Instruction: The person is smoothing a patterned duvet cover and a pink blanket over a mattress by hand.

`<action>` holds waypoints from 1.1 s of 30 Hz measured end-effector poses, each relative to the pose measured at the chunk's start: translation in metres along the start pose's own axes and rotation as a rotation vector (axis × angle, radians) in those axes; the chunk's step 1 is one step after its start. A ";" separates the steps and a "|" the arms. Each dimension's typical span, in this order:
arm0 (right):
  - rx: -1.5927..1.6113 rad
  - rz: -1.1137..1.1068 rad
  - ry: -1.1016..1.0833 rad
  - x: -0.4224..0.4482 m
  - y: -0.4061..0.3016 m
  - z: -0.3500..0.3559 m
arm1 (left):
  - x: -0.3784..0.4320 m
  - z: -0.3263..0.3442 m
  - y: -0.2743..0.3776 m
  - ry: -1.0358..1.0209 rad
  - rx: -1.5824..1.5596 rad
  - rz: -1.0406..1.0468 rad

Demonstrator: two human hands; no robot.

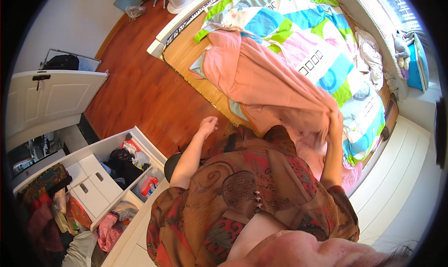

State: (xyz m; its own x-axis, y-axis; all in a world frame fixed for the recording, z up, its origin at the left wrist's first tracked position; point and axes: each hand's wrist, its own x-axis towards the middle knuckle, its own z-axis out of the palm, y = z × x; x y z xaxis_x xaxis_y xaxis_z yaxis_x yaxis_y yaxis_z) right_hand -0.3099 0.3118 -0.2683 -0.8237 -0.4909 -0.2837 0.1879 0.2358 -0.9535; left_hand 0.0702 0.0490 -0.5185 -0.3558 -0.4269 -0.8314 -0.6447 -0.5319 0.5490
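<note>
A salmon-pink blanket (266, 71) with a pale grey-blue underside lies rumpled across the near part of the bed. My right hand (335, 121) is closed on its bunched fabric at the right; the fingertips are partly lost in the folds. Over the wooden floor, left of the bed, my left hand (208, 125) hangs in the air with loosely curled fingers and holds nothing. Beyond the blanket spreads a quilt (297, 25) patterned in white, blue, green and pink. A bare strip of the tan bed mat (185, 57) shows along the left side.
The white bed frame (157, 46) borders the floor. Behind my left arm stand white shelves (147, 144) filled with clothes and bags. A white door (56, 99) stands ajar at the left. A white tower fan (178, 1) is beyond the bed's far left corner. Cushions (418, 62) rest by the window.
</note>
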 end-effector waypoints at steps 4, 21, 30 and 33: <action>0.156 0.109 -0.120 -0.058 -0.060 0.011 | 0.061 0.055 -0.003 0.263 0.216 0.233; -0.240 0.428 -0.475 -0.089 0.071 -0.058 | -0.028 0.052 0.234 0.506 -0.578 0.688; -0.664 0.694 -0.503 -0.091 0.070 -0.054 | -0.025 0.007 0.162 0.551 -0.275 0.740; -0.650 0.365 -0.117 -0.091 0.167 -0.101 | -0.018 0.015 0.149 0.220 -0.170 0.223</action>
State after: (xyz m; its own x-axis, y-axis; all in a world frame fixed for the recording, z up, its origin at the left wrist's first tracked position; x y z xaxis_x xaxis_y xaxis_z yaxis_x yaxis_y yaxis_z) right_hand -0.2578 0.4810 -0.3918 -0.7005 -0.3646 -0.6135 0.0543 0.8300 -0.5551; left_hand -0.0300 -0.0114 -0.4227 -0.3090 -0.6836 -0.6612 -0.4394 -0.5140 0.7367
